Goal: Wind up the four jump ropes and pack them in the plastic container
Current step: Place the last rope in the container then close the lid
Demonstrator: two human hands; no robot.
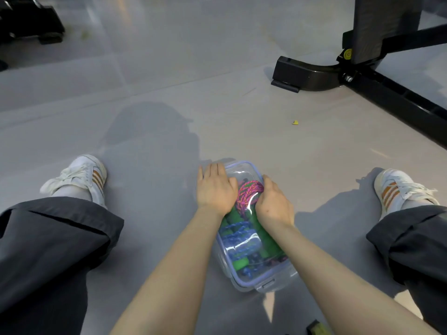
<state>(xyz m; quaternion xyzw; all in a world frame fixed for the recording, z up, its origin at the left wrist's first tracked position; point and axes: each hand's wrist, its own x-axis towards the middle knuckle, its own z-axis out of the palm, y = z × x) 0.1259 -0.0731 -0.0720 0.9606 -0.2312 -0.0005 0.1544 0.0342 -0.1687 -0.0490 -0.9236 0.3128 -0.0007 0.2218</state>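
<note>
The clear box [281,279] sits on the floor [169,131] between the legs, with the jump ropes [249,192] packed under its lid [240,162]. The left hand [215,187] presses flat on the lid with straight fingers, and the right hand [273,204] curls over the right edge. The ropes look piled high, so the lid may pop back up, or a lopsided push may slide the box.

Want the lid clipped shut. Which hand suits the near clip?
Right, probably: the clip sits at the box's near right corner, on the right hand's side; the left hand lies flat on the lid's far left.
</note>
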